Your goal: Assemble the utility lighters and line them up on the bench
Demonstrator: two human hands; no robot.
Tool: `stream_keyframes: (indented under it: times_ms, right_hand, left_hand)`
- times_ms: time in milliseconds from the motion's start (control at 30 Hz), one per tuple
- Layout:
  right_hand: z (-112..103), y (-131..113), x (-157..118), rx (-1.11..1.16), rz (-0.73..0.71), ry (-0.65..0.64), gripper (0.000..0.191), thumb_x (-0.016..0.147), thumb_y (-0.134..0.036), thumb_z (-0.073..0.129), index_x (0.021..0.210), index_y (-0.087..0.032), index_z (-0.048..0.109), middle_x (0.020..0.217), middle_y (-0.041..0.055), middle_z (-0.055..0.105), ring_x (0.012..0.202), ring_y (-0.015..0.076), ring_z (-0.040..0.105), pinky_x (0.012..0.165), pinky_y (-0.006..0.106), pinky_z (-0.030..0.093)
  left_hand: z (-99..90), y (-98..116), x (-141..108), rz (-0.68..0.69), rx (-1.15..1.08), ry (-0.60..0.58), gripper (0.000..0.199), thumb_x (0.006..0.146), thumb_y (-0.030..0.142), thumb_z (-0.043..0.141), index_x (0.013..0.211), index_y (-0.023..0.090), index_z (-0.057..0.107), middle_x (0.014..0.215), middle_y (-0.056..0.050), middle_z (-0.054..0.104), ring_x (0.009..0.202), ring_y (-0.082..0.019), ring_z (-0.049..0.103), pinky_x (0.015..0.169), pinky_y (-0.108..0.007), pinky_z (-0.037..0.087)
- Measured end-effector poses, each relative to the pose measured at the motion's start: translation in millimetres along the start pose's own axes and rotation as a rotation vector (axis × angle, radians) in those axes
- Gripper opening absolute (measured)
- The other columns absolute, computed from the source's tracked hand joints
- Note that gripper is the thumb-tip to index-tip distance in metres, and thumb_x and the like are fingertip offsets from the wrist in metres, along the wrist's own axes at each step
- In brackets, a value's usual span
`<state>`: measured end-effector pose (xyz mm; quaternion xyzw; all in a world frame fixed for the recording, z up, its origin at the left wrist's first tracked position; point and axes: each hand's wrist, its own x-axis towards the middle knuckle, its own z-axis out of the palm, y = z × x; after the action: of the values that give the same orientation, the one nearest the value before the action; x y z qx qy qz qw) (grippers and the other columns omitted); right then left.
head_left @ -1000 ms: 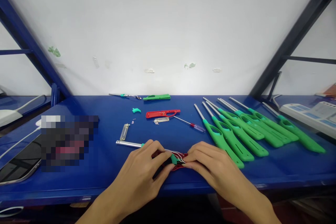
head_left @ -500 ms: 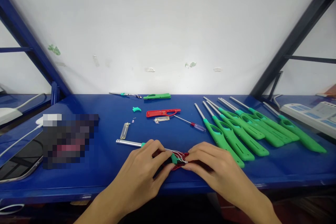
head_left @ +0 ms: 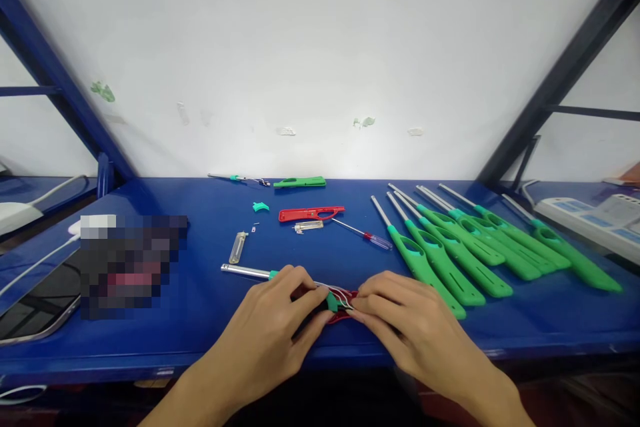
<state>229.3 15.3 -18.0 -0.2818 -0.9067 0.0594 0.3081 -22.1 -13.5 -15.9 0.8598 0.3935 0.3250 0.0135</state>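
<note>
Near the table's front edge lies an opened red lighter shell (head_left: 341, 319), partly hidden between my hands. Its silver metal tube (head_left: 247, 271) points left from under my left hand (head_left: 273, 320). The thumb and fingers of that hand pinch a green trigger (head_left: 332, 302) in the shell. Thin white wires (head_left: 344, 295) run from beside the trigger toward my right hand (head_left: 417, 313). My right fingertips are closed together over the wire ends at the shell's right part; the exact piece under them is hidden.
Behind my hands lie a clear fuel tank (head_left: 239, 247), another tank (head_left: 309, 226), a red shell half (head_left: 305, 215), a screwdriver (head_left: 377, 241), a loose green trigger (head_left: 260, 207) and a green shell (head_left: 300, 182). Several green lighters (head_left: 413, 250) lie right; a phone (head_left: 40, 297) lies left.
My right fingertips have shifted slightly left, now covering the wire ends that showed before. My left hand keeps its pinch on the trigger.
</note>
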Motion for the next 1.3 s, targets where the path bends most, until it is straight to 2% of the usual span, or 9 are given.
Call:
stream_keyframes:
  times_ms: [233,867,1133,1300]
  right_hand:
    - [-0.7,-1.9,1.5,-0.017,-0.006,-0.04,0.016,0.11,-0.021,0.058,0.1,-0.02,0.07,0.096,0.0051,0.072,0.086,0.0209,0.066,0.079,0.037,0.053]
    - [-4.8,-9.2,3.4,-0.108,-0.034,-0.047,0.018,0.109,-0.019,0.057,0.099,-0.02,0.072,0.095,0.0059,0.071,0.084,0.0209,0.067,0.075,0.037,0.053]
    - [-4.2,-2.1,-2.9,0.022,0.051,-0.036,0.013,0.106,-0.02,0.062,0.11,-0.024,0.074,0.105,0.0054,0.076,0.092,0.0215,0.071,0.083,0.038,0.058]
    - [-3.2,-0.5,-4.3,0.098,0.076,0.024,0.015,0.106,-0.018,0.063,0.112,-0.025,0.074,0.105,0.0051,0.078,0.093,0.0218,0.073,0.084,0.037,0.059]
  left_hand:
    - [-3.9,0.2,1.9,-0.029,-0.011,-0.05,0.018,0.109,0.02,0.058,0.119,0.021,0.074,0.101,-0.005,0.068,0.085,-0.023,0.065,0.074,-0.038,0.058]
    - [-5.3,0.2,-0.3,-0.024,0.005,-0.051,0.017,0.108,0.019,0.06,0.12,0.021,0.073,0.104,-0.005,0.069,0.088,-0.022,0.067,0.075,-0.036,0.059]
    - [-5.2,-1.3,-1.1,-0.022,0.015,-0.053,0.017,0.107,0.018,0.061,0.12,0.02,0.072,0.104,-0.006,0.069,0.088,-0.024,0.066,0.075,-0.038,0.059]
    - [-5.4,-0.8,-2.0,-0.012,0.014,-0.035,0.017,0.108,0.019,0.06,0.121,0.019,0.071,0.103,-0.006,0.068,0.085,-0.024,0.065,0.073,-0.04,0.059]
